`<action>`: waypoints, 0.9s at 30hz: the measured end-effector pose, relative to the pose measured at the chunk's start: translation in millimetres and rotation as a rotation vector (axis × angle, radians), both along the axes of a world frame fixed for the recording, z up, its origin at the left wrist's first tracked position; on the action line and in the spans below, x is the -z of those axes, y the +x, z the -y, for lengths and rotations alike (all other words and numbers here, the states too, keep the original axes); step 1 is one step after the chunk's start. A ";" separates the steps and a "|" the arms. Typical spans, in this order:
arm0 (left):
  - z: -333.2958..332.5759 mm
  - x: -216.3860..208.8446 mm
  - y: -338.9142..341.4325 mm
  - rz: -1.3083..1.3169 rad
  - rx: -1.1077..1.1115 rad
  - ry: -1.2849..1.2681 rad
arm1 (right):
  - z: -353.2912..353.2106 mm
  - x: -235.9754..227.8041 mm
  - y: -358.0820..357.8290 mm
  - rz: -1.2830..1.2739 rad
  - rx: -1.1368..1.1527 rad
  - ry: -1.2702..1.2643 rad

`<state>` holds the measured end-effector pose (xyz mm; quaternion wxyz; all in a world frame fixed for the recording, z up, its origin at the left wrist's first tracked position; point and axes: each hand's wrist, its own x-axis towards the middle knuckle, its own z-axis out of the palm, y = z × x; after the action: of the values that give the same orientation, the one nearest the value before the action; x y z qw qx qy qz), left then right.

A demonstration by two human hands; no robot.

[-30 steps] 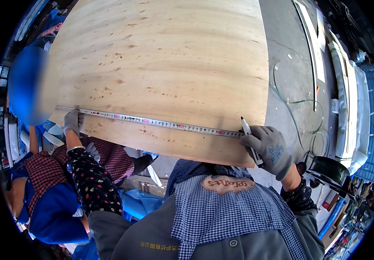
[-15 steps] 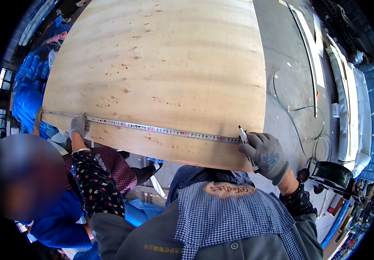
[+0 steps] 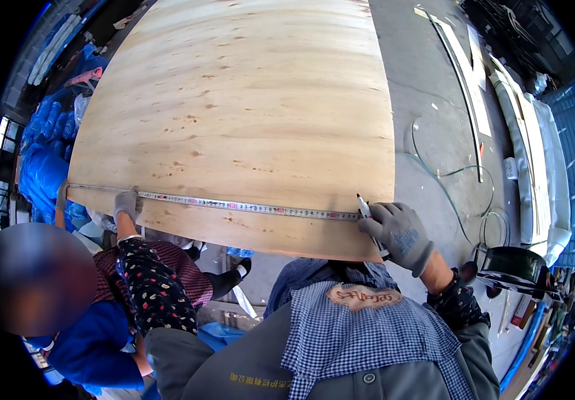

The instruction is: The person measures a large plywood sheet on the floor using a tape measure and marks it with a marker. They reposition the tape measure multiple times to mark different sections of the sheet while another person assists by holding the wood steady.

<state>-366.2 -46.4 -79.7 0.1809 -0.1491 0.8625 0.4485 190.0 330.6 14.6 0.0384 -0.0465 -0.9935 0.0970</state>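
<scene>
A metal tape measure (image 3: 232, 205) lies across the near part of a large pale plywood sheet (image 3: 247, 107). Its left stretch passes under the fingers of my gloved left hand (image 3: 127, 205), which are closed at the tape. In a grey glove, my right hand (image 3: 402, 233) rests at the sheet's near right corner, closed around a black-and-white marker pen (image 3: 363, 204). The pen's dark tip points away from me, beside the right end of the visible tape. Whatever lies under my right palm is hidden. At the sheet's left edge, a co-worker's hand (image 3: 61, 197) is at the tape's far end.
The co-worker (image 3: 94, 340) bends close on my left, next to blue plastic sheeting (image 3: 42, 167). To the right, a thin green strap (image 3: 434, 172) curls over the grey floor near a dark reel (image 3: 515, 268). Long wrapped boards (image 3: 529, 160) lie farther right.
The view has shifted slightly, so the sheet's right edge sits farther left in the picture. Both my hands keep nearly the same places along the tape, the pen still in my right.
</scene>
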 end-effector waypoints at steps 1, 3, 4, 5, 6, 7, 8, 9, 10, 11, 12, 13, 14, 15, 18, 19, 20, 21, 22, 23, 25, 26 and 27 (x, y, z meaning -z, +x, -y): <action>8.9 -1.1 -3.1 0.009 0.000 0.012 | -0.2 0.7 -0.5 -0.007 -0.012 -0.005; 8.0 0.7 -3.9 0.003 0.022 0.021 | 0.3 0.5 0.2 0.017 -0.002 0.000; -0.4 1.5 -2.7 -0.011 0.044 0.020 | 0.0 1.0 1.0 0.031 0.009 0.006; -10.0 4.5 -1.2 -0.024 0.065 0.020 | -1.0 2.1 2.6 0.004 0.023 0.015; -12.7 5.0 1.8 -0.042 0.092 -0.030 | -0.6 2.9 2.8 -0.028 0.018 0.019; -13.2 7.5 1.0 -0.058 0.107 -0.086 | 0.1 5.1 0.4 -0.058 0.002 0.017; -15.3 8.7 -3.0 -0.072 0.122 -0.142 | 0.7 5.1 -0.2 -0.033 0.025 0.022; 47.2 22.3 -30.9 -0.253 0.357 -0.412 | 3.6 0.9 -2.7 -0.039 -0.018 -0.004; 65.6 25.6 -41.4 -0.278 0.419 -0.515 | 4.4 -0.6 -3.6 -0.024 -0.026 -0.010; 85.9 23.0 -49.0 -0.308 0.474 -0.625 | 5.0 -2.9 -4.0 -0.052 -0.040 -0.034; 36.2 29.9 -37.0 -0.212 0.364 -0.527 | 7.4 -0.4 -7.2 -0.021 -0.007 -0.022; 6.1 24.8 -24.7 -0.211 0.405 -0.515 | 8.1 -0.3 -7.1 -0.001 0.019 -0.016; -6.4 15.4 -12.7 -0.214 0.428 -0.514 | 8.7 0.5 -7.1 0.008 0.029 -0.017; -5.7 9.5 -5.4 -0.181 0.337 -0.416 | 9.4 3.0 -7.7 -0.013 0.015 -0.018; -9.7 -6.1 11.1 -0.191 0.241 -0.301 | 11.4 7.1 -7.1 -0.044 -0.005 -0.003; -3.0 -5.2 9.7 -0.184 0.207 -0.294 | 13.7 7.7 -9.3 -0.108 -0.023 0.003; 4.7 -4.5 8.4 -0.176 0.173 -0.287 | 15.0 7.1 -10.9 -0.104 -0.041 -0.007; 5.1 -4.6 8.9 -0.215 0.248 -0.363 | 16.4 5.8 -11.3 -0.097 -0.046 -0.009; -1.3 -7.8 11.1 -0.252 0.332 -0.437 | 16.7 5.2 -10.4 -0.087 -0.041 -0.008; -6.2 -11.1 14.4 -0.290 0.416 -0.511 | 17.3 5.0 -10.4 -0.058 -0.023 0.008; -12.1 -16.8 26.1 -0.373 0.439 -0.568 | 15.8 10.5 -9.3 -0.067 -0.025 0.003; -13.5 -21.5 30.8 -0.366 0.425 -0.582 | 16.1 11.1 -9.8 -0.072 -0.027 -0.002; -14.3 -26.4 35.2 -0.360 0.410 -0.595 | 19.1 9.2 -11.1 -0.091 -0.023 -0.008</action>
<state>-331.0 -32.1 -53.3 0.0617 0.0612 0.9845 0.1526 179.0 311.5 5.4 0.0823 -0.0306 -0.9907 0.1035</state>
